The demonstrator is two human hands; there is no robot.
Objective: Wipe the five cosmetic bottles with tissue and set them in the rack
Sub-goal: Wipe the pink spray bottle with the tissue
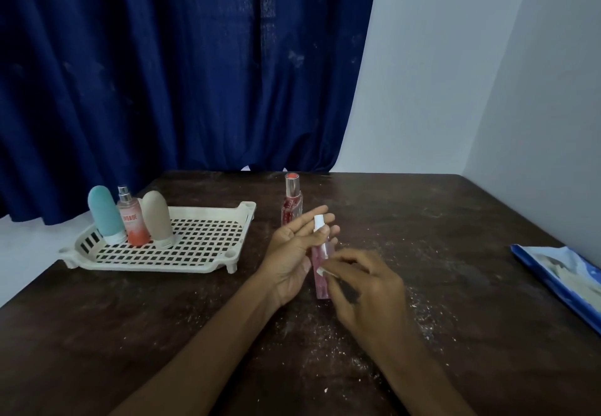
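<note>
The pink bottle [318, 280] is being held above the middle of the table [461, 220], nearly upright, white cap [318, 222] uppermost. The left hand [289, 259] is cradling it, palm up, fingers largely extended behind the neck with one fingertip curling round just below the cap. The right hand [367, 288] is pinching a small scrap of tissue [322, 271] against the bottle's mid-body, fingers bunched together.

Judged handling: slim, rigid, light, and likely slick on its clear faces; probably breakable if dropped. The firmest hold appears to be across the flat sides of the lower body, not the cap, which may pull off.

The red bottle [291, 207] is standing on the table just behind the left fingertips, and is looking unwiped and easily toppled. The rack [208, 211] is sitting to the left, near the table's left edge, carrying the teal bottle [104, 213], the spray bottle [131, 222] and the beige bottle [157, 220] upright along its far-left end. The grid to their right is standing open, leaving a low, unobstructed path from the hands. A tissue packet [566, 280] is lying at the right edge, well apart. Pale crumbs are littering the tabletop.
</note>
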